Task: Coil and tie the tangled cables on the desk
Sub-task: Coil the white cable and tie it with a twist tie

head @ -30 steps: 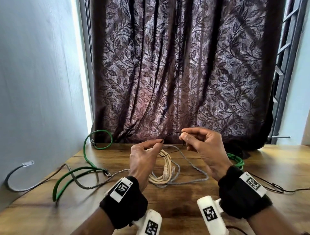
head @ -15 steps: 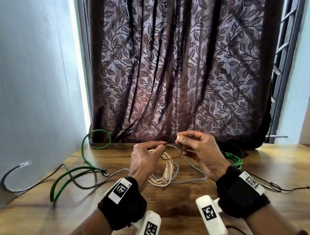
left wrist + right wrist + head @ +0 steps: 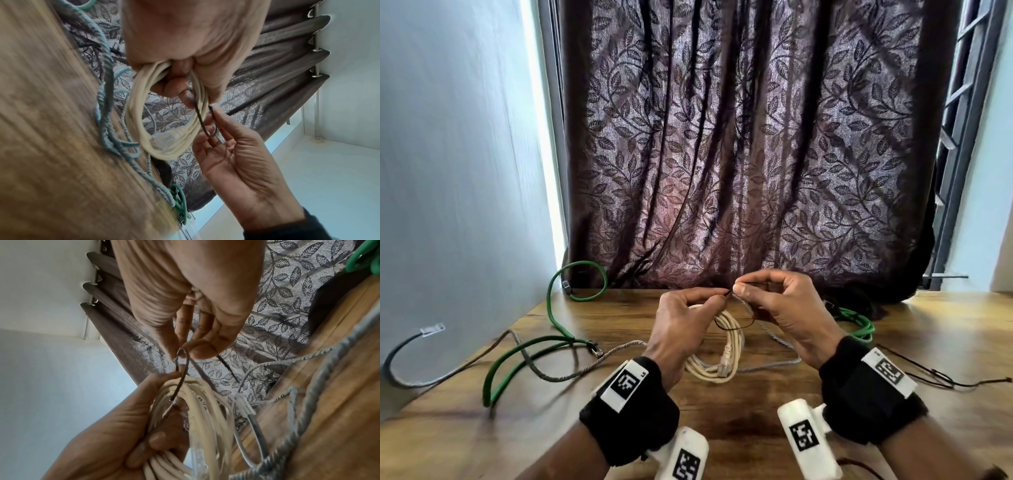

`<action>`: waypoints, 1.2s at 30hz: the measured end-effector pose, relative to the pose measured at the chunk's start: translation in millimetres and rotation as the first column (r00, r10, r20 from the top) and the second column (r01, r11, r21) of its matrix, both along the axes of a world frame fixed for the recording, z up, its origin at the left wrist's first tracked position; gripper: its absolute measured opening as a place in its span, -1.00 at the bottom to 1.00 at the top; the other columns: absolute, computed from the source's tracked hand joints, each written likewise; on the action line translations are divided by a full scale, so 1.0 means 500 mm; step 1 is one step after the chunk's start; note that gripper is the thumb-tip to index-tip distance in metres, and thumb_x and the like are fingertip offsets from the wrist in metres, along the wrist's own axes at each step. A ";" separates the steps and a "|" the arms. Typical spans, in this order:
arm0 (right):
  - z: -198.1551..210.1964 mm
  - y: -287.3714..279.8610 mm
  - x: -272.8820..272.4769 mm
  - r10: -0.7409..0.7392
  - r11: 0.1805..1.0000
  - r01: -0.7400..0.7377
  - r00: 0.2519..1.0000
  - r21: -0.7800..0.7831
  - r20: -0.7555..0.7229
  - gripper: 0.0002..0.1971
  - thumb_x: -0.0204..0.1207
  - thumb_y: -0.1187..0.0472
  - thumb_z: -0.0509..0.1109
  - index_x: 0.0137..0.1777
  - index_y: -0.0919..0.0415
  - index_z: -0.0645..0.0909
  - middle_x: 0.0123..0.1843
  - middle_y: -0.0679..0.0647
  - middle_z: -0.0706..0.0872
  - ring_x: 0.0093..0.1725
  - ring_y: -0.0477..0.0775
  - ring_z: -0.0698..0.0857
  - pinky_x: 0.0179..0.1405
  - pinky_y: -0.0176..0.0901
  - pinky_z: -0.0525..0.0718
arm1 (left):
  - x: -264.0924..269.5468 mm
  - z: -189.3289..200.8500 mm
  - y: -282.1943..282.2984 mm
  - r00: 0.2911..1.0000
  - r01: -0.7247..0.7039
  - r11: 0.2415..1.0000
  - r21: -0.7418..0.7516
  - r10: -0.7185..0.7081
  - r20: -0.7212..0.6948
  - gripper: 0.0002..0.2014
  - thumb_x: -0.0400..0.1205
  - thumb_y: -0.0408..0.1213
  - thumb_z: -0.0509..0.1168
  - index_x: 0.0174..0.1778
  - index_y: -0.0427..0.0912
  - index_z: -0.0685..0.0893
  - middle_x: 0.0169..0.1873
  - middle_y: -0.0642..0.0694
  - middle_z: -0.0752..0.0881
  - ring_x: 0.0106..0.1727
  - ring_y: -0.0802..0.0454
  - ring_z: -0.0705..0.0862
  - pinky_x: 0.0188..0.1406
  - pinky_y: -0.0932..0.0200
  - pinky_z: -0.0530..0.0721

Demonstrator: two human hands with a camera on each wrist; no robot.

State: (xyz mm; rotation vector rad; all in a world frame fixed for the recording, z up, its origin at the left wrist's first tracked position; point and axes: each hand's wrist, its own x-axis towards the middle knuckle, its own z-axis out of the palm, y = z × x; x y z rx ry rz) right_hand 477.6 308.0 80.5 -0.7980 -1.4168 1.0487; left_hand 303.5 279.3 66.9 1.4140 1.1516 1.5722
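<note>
A cream cable coil (image 3: 726, 346) hangs from my left hand (image 3: 681, 329), whose fingers curl round its loops (image 3: 170, 113) above the wooden desk (image 3: 722, 404). A thin dark tie wire (image 3: 729, 323) loops round the coil. My left thumb and forefinger pinch one end of it, and my right hand (image 3: 780, 308) pinches the other end (image 3: 182, 353) between thumb and forefinger. The two pinches almost touch just above the coil. A clear plug (image 3: 243, 405) of the cream cable hangs beside the loops.
Green cable (image 3: 551, 329) loops over the desk's left side, crossed by a grey braided cable (image 3: 571, 370). More green cable (image 3: 859, 325) lies behind my right hand, and thin dark ties (image 3: 945, 380) lie at right. A patterned curtain (image 3: 739, 154) hangs behind.
My hands have drawn closer together, so the two ends of the tie now meet above the coil. The coil stays in my left hand.
</note>
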 end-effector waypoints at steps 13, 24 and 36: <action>-0.020 0.014 -0.001 0.094 0.992 -0.092 0.995 -0.088 0.018 -0.87 0.51 0.24 0.66 0.01 0.25 0.86 -0.17 0.15 0.80 -0.28 -0.02 0.66 -0.28 -0.17 0.66 | -0.001 0.003 0.001 0.999 0.035 0.992 -0.124 -0.031 0.028 -0.88 0.65 -0.16 0.52 -0.03 -0.09 0.94 -0.28 0.04 0.85 -0.53 0.15 0.58 -0.67 0.33 0.45; -0.029 0.024 -0.001 0.172 0.980 -0.172 0.985 -0.099 -0.009 -0.85 0.62 0.25 0.55 0.10 0.27 0.87 -0.04 0.21 0.88 -0.12 -0.01 0.74 -0.23 -0.25 0.67 | -0.011 -0.008 0.024 0.944 0.261 0.921 -0.289 -0.180 0.278 -0.64 0.43 0.01 0.64 -0.07 -0.21 0.84 -0.22 -0.17 0.79 -0.60 0.17 0.37 -0.76 0.39 0.30; -0.004 0.044 0.039 -0.169 0.983 0.140 0.945 -0.121 -0.280 -0.86 0.64 0.30 0.54 0.10 0.38 0.81 -0.22 0.15 0.78 -0.39 -0.09 0.65 -0.43 -0.27 0.68 | 0.008 -0.003 0.010 0.943 0.265 0.911 -0.316 -0.176 0.283 -0.75 0.50 -0.12 0.64 -0.08 -0.20 0.84 -0.21 -0.08 0.75 -0.62 0.15 0.33 -0.76 0.39 0.32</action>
